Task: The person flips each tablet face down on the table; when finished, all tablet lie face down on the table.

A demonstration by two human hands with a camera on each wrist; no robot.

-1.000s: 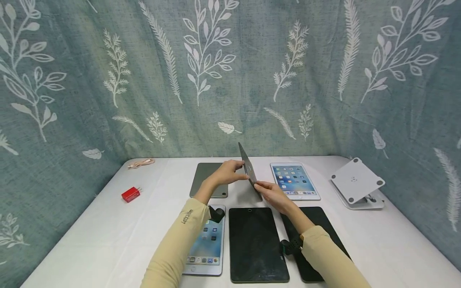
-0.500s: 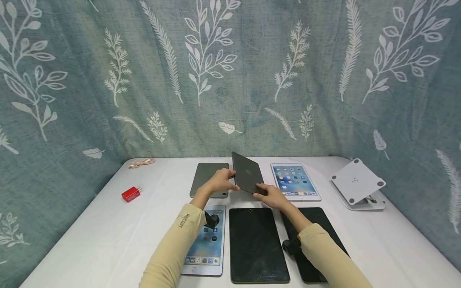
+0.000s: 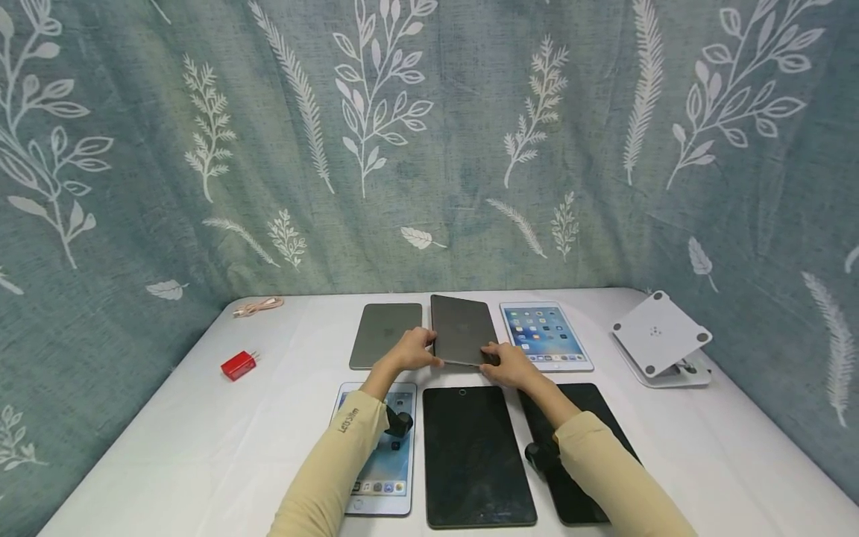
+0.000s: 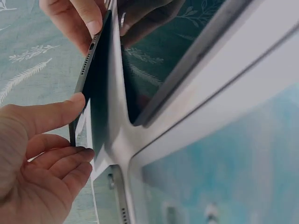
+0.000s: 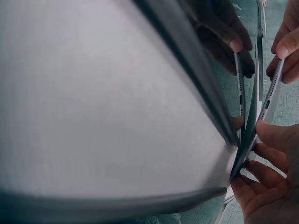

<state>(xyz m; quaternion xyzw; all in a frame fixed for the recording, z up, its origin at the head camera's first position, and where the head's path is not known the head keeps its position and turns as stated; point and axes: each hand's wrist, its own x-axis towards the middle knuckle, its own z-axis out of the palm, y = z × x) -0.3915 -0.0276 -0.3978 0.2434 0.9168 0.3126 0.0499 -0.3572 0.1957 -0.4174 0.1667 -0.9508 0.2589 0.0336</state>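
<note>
A dark grey tablet (image 3: 463, 327) is held between my two hands at the back middle in the head view, back face up and slightly tilted. My left hand (image 3: 413, 350) pinches its near left corner, and my right hand (image 3: 506, 365) pinches its near right corner. The near edge is raised above the white table. In the left wrist view the port edge of the tablet (image 4: 86, 65) runs between thumb and fingers of both hands. The right wrist view shows that same tablet (image 5: 270, 100) edge-on, its screen facing down and mostly hidden.
Left of it lies a green-grey tablet (image 3: 382, 335); right, a lit white tablet (image 3: 545, 335). In front are another lit white tablet (image 3: 388, 470) and two black tablets, one middle (image 3: 478, 455), one right (image 3: 577, 492). A metal stand (image 3: 661, 335), red charger (image 3: 238, 365) and cable (image 3: 258, 306) stand apart.
The grey tablet has turned from a steep, nearly edge-on tilt to almost flat, back face up. Both hands have lowered with it, the left moving slightly left.
</note>
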